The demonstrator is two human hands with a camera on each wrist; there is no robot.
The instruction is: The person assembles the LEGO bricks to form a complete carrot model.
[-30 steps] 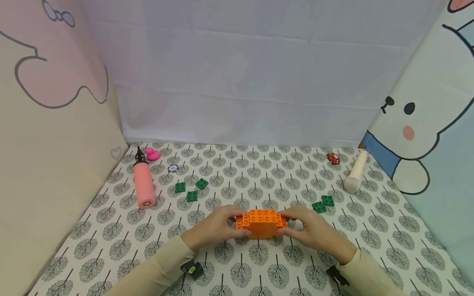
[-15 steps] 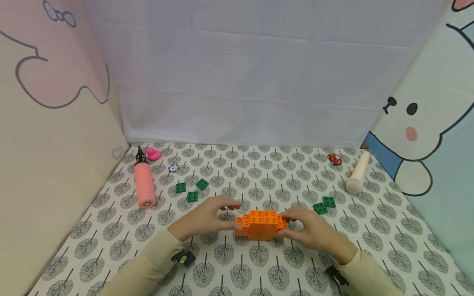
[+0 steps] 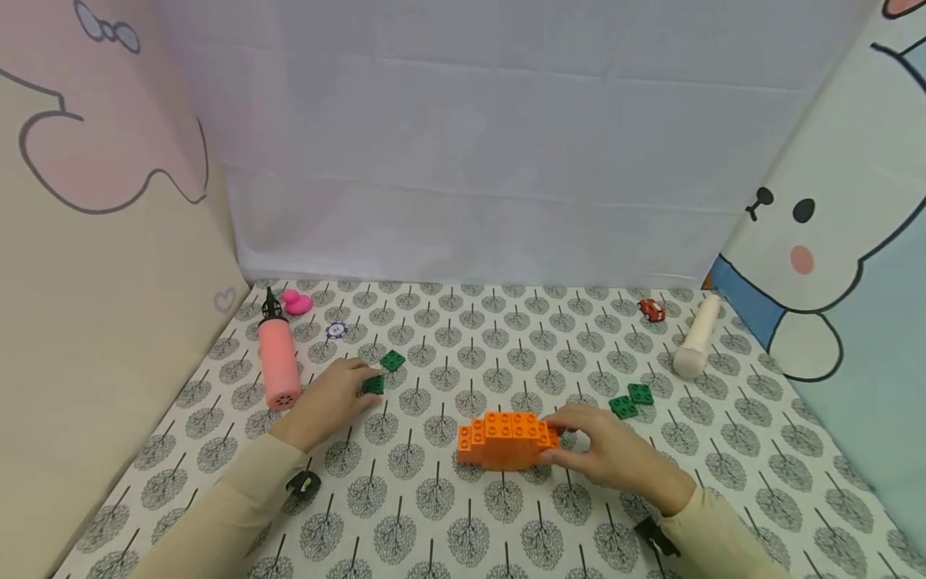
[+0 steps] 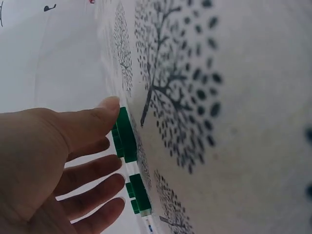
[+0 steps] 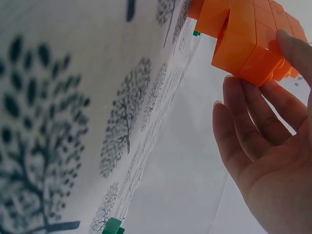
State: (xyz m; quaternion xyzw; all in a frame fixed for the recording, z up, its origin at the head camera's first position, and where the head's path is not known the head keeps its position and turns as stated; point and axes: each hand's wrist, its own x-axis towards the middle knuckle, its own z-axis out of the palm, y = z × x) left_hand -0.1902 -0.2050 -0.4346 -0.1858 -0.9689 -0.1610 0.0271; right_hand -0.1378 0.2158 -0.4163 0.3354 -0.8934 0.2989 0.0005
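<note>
An orange toy-brick arch (image 3: pixel 506 441), stepped at its ends, stands on the table in the head view. My right hand (image 3: pixel 606 454) grips its right end between thumb and fingers; the right wrist view shows the fingertips against the orange bricks (image 5: pixel 243 44). Over to the left, my left hand (image 3: pixel 333 402) has thumb and fingers on either side of a flat green brick (image 3: pixel 372 384). In the left wrist view the thumb touches one end of this green brick (image 4: pixel 126 136), which lies at table level. Another green brick (image 3: pixel 393 360) sits just beyond it; a further one is hidden by the hand.
Two green bricks (image 3: pixel 631 400) lie right of the arch. Farther back are a pink pump-like tube (image 3: pixel 278 363), a pink duck (image 3: pixel 297 302), a small blue-and-white disc (image 3: pixel 336 330), a red toy car (image 3: pixel 651 310) and a cream cylindrical object (image 3: pixel 697 338). Cloth walls enclose the table.
My left hand has let go of the arch's left end and moved left to the green brick. The right hand still holds the arch, which stays in place.
</note>
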